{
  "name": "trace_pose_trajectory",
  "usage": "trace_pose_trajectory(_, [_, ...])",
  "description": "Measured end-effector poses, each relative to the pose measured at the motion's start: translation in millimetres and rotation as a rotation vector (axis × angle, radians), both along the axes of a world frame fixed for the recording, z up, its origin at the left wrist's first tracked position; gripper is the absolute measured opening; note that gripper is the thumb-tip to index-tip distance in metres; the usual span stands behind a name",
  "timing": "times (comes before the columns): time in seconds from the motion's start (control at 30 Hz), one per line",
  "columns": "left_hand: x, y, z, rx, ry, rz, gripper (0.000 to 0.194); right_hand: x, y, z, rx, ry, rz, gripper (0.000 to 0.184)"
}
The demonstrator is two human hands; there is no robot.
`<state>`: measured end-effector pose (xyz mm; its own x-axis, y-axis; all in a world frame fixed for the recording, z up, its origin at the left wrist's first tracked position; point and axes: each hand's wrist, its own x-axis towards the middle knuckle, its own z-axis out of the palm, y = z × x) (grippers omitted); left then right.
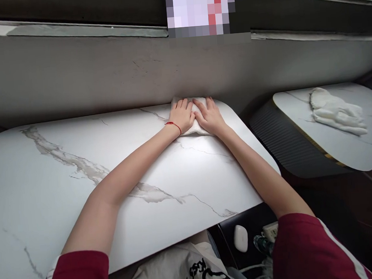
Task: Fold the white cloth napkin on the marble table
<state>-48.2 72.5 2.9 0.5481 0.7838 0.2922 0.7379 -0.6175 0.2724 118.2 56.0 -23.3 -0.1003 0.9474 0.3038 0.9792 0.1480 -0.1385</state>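
Both of my hands press flat on a folded white cloth (195,129) at the far edge of a white marble-patterned table (175,170). My left hand (183,115), with a thin red string at its wrist, covers the left part of the cloth, its fingers stretched forward. My right hand (210,117) lies on the right part, fingers spread. The thumbs come close together in the middle. Much of the cloth is hidden beneath my palms.
A grey wall (103,73) rises directly behind the table. On the right stands a second marble-patterned table (296,109) bearing a crumpled white cloth (336,112). Below the near edge, a small white case (240,238) rests on a dark surface near a clear bottle (261,243).
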Motion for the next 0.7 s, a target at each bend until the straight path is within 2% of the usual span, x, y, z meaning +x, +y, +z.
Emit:
trace_pose_trajectory(0.33, [-1, -8, 7.3, -0.032, 0.044, 0.027, 0.055, 1, -5, 3.4, -0.007, -0.079, 0.000, 0.063])
trace_pose_trajectory(0.53, [-3, -10, 7.4, -0.019, 0.046, 0.028, 0.054, 5, -8, -0.4, 0.013, -0.065, 0.029, 0.064])
trace_pose_trajectory(0.7, [-8, -12, 6.9, -0.001, 0.106, -0.032, 0.059, 9, -10, -2.5, 0.016, -0.054, 0.063, 0.064])
